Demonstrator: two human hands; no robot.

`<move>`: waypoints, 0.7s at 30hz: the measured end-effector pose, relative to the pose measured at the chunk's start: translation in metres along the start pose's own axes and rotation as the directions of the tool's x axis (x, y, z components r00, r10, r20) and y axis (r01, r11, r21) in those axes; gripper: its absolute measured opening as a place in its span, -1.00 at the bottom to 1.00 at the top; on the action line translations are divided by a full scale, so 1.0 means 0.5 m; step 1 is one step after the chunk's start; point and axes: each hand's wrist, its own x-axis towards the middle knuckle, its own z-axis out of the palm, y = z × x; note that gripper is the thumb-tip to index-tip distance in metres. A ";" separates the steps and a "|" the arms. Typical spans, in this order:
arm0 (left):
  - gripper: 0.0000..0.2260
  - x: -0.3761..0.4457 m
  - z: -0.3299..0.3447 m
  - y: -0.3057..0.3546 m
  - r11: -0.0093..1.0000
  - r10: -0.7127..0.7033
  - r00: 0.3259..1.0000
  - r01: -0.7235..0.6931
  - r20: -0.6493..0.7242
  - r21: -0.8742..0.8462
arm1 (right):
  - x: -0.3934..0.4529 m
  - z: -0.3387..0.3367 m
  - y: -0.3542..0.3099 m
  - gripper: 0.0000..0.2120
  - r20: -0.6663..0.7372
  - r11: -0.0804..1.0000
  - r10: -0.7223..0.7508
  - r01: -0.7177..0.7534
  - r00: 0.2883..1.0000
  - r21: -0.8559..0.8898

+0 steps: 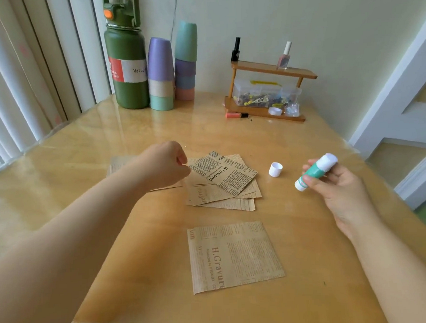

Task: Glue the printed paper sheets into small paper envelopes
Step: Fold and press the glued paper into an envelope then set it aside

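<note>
The wooden tabletop carried everything. One printed sheet lay flat near its front edge, and a loose pile of sheets lay behind it. The left hand pinched the pile's left corner with closed fingers. The right hand was clamped on an uncapped glue stick, above the tabletop. Its white cap stood just beside the pile.

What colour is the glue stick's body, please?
Green with white ends: glue stick, seen clearly in the head view.
</note>
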 end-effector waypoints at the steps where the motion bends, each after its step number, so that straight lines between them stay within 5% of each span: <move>1: -0.83 0.025 0.010 0.007 0.999 -0.028 0.999 0.029 0.023 -0.017 | -0.001 0.001 0.006 -0.70 0.004 0.999 0.002 -0.002 1.000 -0.032; 13: -0.38 0.204 0.078 0.048 0.982 -0.187 0.954 0.189 0.236 0.013 | -0.016 0.011 0.015 -0.65 0.074 0.958 0.020 0.003 0.997 -0.287; 21: -0.45 0.228 0.068 0.071 0.986 -0.155 0.917 0.123 0.367 0.109 | -0.013 0.011 0.015 -0.69 0.089 0.946 0.022 0.008 0.996 -0.323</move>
